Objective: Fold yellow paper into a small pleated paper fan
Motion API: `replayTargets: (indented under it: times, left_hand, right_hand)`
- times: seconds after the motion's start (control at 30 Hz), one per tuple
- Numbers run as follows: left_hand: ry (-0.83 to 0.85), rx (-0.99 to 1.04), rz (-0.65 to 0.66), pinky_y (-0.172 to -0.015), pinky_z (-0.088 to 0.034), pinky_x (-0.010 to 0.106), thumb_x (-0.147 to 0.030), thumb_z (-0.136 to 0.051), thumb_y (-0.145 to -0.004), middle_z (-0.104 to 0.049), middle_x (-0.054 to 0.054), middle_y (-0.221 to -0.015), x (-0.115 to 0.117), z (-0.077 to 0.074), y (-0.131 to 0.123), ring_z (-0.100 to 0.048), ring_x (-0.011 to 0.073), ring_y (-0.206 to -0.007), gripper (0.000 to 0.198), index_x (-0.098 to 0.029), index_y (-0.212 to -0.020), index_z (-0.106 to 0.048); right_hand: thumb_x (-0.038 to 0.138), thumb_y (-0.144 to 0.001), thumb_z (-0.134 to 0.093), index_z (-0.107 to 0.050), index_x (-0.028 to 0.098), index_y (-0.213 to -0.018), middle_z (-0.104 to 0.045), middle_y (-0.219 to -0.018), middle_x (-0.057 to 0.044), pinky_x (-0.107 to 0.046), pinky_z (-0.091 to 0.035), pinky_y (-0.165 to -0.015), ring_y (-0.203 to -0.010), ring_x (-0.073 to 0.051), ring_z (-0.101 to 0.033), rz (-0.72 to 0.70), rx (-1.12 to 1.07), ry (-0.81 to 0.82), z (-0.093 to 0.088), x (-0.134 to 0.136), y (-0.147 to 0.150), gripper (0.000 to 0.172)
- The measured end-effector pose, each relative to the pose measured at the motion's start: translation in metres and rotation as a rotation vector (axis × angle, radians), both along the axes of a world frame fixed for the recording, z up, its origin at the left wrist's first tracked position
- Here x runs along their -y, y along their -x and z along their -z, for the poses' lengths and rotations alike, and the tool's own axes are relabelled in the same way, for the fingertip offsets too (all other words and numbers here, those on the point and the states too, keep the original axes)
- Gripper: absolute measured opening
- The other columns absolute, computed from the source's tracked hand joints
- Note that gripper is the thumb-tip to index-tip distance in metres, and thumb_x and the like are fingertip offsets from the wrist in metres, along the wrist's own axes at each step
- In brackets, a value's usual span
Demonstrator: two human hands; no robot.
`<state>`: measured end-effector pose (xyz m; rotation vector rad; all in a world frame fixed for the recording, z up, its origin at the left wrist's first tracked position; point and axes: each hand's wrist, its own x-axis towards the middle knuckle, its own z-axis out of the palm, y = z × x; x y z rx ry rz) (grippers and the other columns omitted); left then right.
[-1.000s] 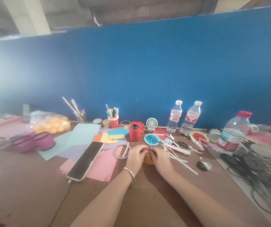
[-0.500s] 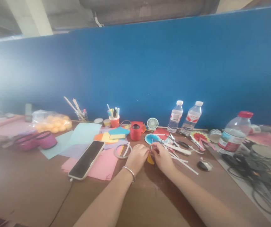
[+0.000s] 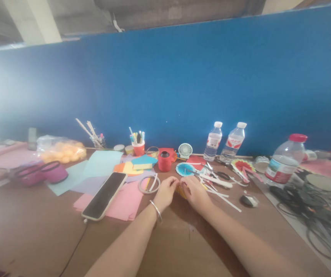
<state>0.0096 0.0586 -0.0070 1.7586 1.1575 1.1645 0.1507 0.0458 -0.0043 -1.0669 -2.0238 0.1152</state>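
Yellow folded paper (image 3: 181,189) sits on the brown table (image 3: 32,231), pinched between the closed fingers of the left hand (image 3: 167,191) and right hand (image 3: 193,191), so I think pressing each pleat evenly keeps it neat.

three water bottles (image 3: 213,141), one phone (image 3: 104,196)

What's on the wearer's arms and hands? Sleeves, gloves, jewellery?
Both forearms are bare: no sleeves in view, no gloves. The left hand has a thin silver bangle at the wrist. The right hand shows nothing worn; rings are too blurred to tell.
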Motion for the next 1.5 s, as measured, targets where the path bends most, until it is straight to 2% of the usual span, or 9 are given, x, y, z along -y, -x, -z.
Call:
replayTargets:
  times: [0.27, 0.53, 0.63, 0.8, 0.97, 1.13, 1.23, 1.37, 1.5]
  left_hand:
    - [0.092, 0.145, -0.03, -0.053, -0.038, 0.022, -0.036, -0.042, -0.078, -0.054, 0.001, -0.06, 0.011, -0.002, -0.006, -0.048, 0.0117, -0.055, 0.028, -0.013, -0.07, -0.056]
    - [0.035, 0.082, -0.115, -0.056, -0.036, 0.024, -0.03, -0.046, -0.076, -0.054, -0.001, -0.059, 0.011, -0.002, -0.006, -0.048, 0.0128, -0.057, 0.02, -0.015, -0.066, -0.056]
    - [-0.026, 0.031, -0.174, -0.058, -0.035, 0.025, -0.024, -0.047, -0.074, -0.053, -0.001, -0.061, 0.01, -0.004, -0.003, -0.047, 0.0136, -0.06, 0.015, -0.017, -0.063, -0.054]
    - [-0.086, -0.019, -0.222, -0.06, -0.034, 0.025, -0.02, -0.047, -0.073, -0.053, -0.001, -0.064, 0.008, -0.004, 0.0, -0.048, 0.0139, -0.063, 0.012, -0.017, -0.063, -0.053]
    - [-0.07, -0.032, -0.234, -0.058, -0.037, 0.025, -0.024, -0.046, -0.075, -0.054, -0.001, -0.062, 0.004, 0.002, 0.001, -0.05, 0.0142, -0.061, 0.014, -0.017, -0.065, -0.053]
    - [-0.064, -0.036, -0.213, -0.058, -0.038, 0.025, -0.025, -0.045, -0.075, -0.055, -0.001, -0.062, 0.004, 0.002, -0.001, -0.051, 0.0139, -0.061, 0.016, -0.016, -0.066, -0.054]
    - [-0.061, -0.04, -0.21, -0.058, -0.038, 0.024, -0.025, -0.047, -0.074, -0.055, -0.001, -0.063, 0.005, 0.001, -0.002, -0.051, 0.0138, -0.062, 0.015, -0.016, -0.065, -0.054]
    - [-0.059, -0.037, -0.26, -0.057, -0.037, 0.025, -0.027, -0.045, -0.076, -0.053, -0.001, -0.062, 0.004, 0.0, 0.0, -0.05, 0.0138, -0.06, 0.017, -0.017, -0.065, -0.052]
    - [-0.059, -0.041, -0.318, -0.061, -0.036, 0.026, -0.028, -0.043, -0.077, -0.052, -0.001, -0.061, 0.001, -0.002, 0.005, -0.05, 0.0147, -0.062, 0.018, -0.017, -0.066, -0.052]
  right_hand:
    - [0.023, -0.08, -0.044, -0.06, 0.019, -0.081, -0.062, -0.079, -0.005, -0.029, -0.04, -0.072, -0.078, -0.019, -0.053, 0.054, -0.071, 0.013, -0.003, 0.006, 0.001, 0.016]
    - [0.027, -0.081, -0.041, -0.062, 0.019, -0.069, -0.061, -0.066, -0.006, -0.028, -0.038, -0.063, -0.068, -0.019, -0.054, 0.132, 0.038, 0.023, -0.004, 0.007, 0.003, 0.026]
    - [0.029, -0.074, -0.047, -0.059, 0.019, -0.059, -0.058, -0.057, -0.003, -0.026, -0.037, -0.055, -0.056, -0.016, -0.052, 0.169, -0.095, 0.19, -0.006, 0.006, 0.004, 0.022]
    - [0.02, -0.062, -0.05, -0.054, 0.017, -0.056, -0.054, -0.052, 0.002, -0.022, -0.036, -0.05, -0.052, -0.013, -0.049, 0.068, -0.39, 0.489, -0.01, 0.001, 0.006, 0.009]
    - [0.026, -0.069, -0.044, -0.052, 0.017, -0.059, -0.052, -0.054, 0.003, -0.021, -0.036, -0.051, -0.053, -0.012, -0.047, 0.048, -0.423, 0.505, -0.01, -0.002, 0.005, 0.016]
    - [0.032, -0.064, -0.055, -0.06, 0.018, -0.069, -0.06, -0.064, 0.0, -0.025, -0.035, -0.056, -0.059, -0.015, -0.05, 0.122, -0.323, 0.399, -0.009, 0.002, 0.005, 0.015]
    - [0.029, -0.066, -0.051, -0.061, 0.018, -0.067, -0.061, -0.065, -0.001, -0.025, -0.035, -0.058, -0.061, -0.015, -0.051, 0.062, -0.371, 0.44, -0.008, 0.002, 0.006, 0.014]
    - [0.024, -0.064, -0.046, -0.053, 0.017, -0.058, -0.05, -0.052, 0.003, -0.022, -0.033, -0.051, -0.05, -0.011, -0.044, -0.074, -0.501, 0.573, -0.004, -0.005, 0.005, 0.012]
    - [0.022, -0.066, -0.033, -0.038, 0.02, -0.048, -0.031, -0.041, 0.006, -0.022, -0.026, -0.041, -0.039, -0.009, -0.028, -0.061, -0.518, 0.573, 0.003, -0.017, -0.004, 0.018]
